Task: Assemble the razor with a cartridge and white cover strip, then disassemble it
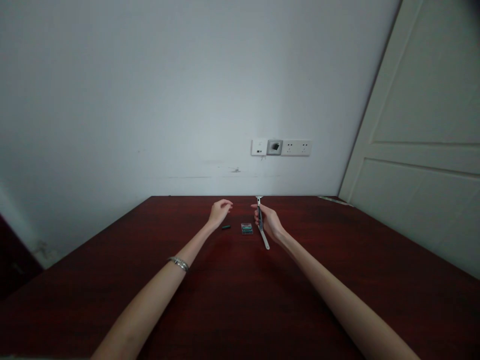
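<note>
My right hand is closed around a slim silver razor, gripping its handle with the head pointing up and away from me. My left hand hovers above the dark red table with its fingers curled loosely; nothing shows inside them. A small dark object lies on the table just to the right of my left wrist. Between my hands sits a small clear box with greenish contents. A metal bracelet is on my left forearm.
The table's far edge meets a white wall with a row of sockets. A white door stands at the right. A dark piece of furniture shows at the left edge.
</note>
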Available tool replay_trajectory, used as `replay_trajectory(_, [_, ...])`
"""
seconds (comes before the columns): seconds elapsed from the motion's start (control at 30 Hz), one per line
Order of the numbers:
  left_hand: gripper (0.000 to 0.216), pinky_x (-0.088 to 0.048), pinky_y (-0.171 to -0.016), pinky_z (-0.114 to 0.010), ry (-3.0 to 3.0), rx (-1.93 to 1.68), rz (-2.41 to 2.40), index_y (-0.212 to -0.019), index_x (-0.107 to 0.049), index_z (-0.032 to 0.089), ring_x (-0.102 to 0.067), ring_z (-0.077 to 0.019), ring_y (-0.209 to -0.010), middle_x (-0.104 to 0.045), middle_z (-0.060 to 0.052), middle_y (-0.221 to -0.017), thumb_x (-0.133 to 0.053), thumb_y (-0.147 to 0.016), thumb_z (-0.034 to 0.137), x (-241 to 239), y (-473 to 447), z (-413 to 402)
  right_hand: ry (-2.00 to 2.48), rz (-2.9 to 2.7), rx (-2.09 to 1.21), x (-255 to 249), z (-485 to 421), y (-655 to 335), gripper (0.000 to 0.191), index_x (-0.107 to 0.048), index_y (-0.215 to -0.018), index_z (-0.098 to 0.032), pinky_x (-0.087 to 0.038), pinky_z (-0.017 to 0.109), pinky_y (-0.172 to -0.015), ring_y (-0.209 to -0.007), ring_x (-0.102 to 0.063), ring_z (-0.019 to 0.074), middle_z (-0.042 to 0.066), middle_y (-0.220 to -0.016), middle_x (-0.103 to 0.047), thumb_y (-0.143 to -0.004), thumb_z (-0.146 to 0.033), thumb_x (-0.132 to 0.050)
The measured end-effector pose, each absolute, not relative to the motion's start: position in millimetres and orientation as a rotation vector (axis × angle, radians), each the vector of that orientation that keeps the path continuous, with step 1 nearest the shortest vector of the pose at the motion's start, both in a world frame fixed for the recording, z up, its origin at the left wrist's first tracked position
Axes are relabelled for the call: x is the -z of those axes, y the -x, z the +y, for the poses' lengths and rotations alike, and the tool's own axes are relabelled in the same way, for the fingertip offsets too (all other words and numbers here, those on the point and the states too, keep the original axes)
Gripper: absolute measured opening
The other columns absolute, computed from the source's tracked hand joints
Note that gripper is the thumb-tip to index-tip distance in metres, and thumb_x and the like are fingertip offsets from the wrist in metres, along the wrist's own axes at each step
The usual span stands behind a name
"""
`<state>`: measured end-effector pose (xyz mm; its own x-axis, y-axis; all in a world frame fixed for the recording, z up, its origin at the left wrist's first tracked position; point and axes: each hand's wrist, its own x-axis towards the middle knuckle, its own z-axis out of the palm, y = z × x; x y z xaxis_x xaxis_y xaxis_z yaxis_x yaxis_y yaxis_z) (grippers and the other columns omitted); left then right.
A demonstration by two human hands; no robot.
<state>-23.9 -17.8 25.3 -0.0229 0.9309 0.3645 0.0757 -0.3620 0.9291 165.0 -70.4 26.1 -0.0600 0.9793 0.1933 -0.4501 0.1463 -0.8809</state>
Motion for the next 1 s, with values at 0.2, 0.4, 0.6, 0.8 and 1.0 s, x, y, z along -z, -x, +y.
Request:
replay_trajectory(0.2, [0.018, -0.048, -0.078, -0.032, -1.775, -1.391, 1.066, -0.076, -0.066, 0.016, -0.061, -0.0194, -0.079, -0.066, -0.006, -0.082, -0.051, -0.069, 0.008, -11.6, 6.9, -31.4, 0.818, -1.17, -0.986, -30.1, -63.6, -170.2, 0.033, -0.069, -0.088, -0.018, -0.043, 0.023, -0.057, -0.069, -0.055, 0.0129, 0.003, -0.082, -0.065, -0.063, -0.04, -0.068])
replay_trajectory(0.4, [0.021, -0.046, -0.084, -0.032, -1.824, -1.381, 0.975, -0.081, -0.065, 0.016, -0.06, -0.0191, -0.084, -0.066, -0.007, -0.087, -0.053, -0.067, 0.005, -13.4, -2.5, -52.8, 0.846, -1.291, -0.644, -19.6, -59.4, -174.9, 0.023, -0.071, -0.08, -0.022, -0.044, 0.032, -0.082, -0.097, -0.054, 0.0192, 0.005, -0.101, -0.063, -0.062, -0.037, -0.071])
replay_trajectory(0.6, [0.032, -0.048, -0.079, -0.031, -1.771, -1.228, 0.747, -0.096, -0.06, 0.015, -0.061, -0.0191, -0.088, -0.064, -0.009, -0.097, -0.061, -0.065, 0.007, -16.0, -12.5, -69.3, 0.913, -1.332, -0.539, -14.6, -59.7, -170.2, 0.022, -0.071, -0.077, -0.023, -0.038, 0.038, -0.093, -0.1, -0.052, 0.0216, 0.005, -0.094, -0.063, -0.061, -0.038, -0.072])
replay_trajectory(0.8, [0.036, -0.048, -0.083, -0.032, -1.656, -1.229, 0.671, -0.098, -0.058, 0.012, -0.062, -0.0177, -0.087, -0.066, -0.01, -0.095, -0.069, -0.064, 0.011, -17.0, -22.2, -73.2, 0.901, -1.327, -0.599, -17.0, -64.2, -165.2, 0.023, -0.071, -0.077, -0.024, -0.037, 0.04, -0.094, -0.101, -0.05, 0.0228, 0.004, -0.089, -0.065, -0.059, -0.039, -0.073])
replay_trajectory(1.0, [0.039, -0.047, -0.086, -0.034, -1.584, -1.24, 0.668, -0.095, -0.06, 0.01, -0.063, -0.0197, -0.088, -0.067, -0.011, -0.096, -0.074, -0.06, 0.016, -11.2, -23.5, -66.2, 0.89, -1.345, -0.605, -13.2, -61.7, -162.0, 0.02, -0.071, -0.075, -0.024, -0.039, 0.038, -0.091, -0.097, -0.053, 0.0214, 0.003, -0.088, -0.065, -0.061, -0.037, -0.072])
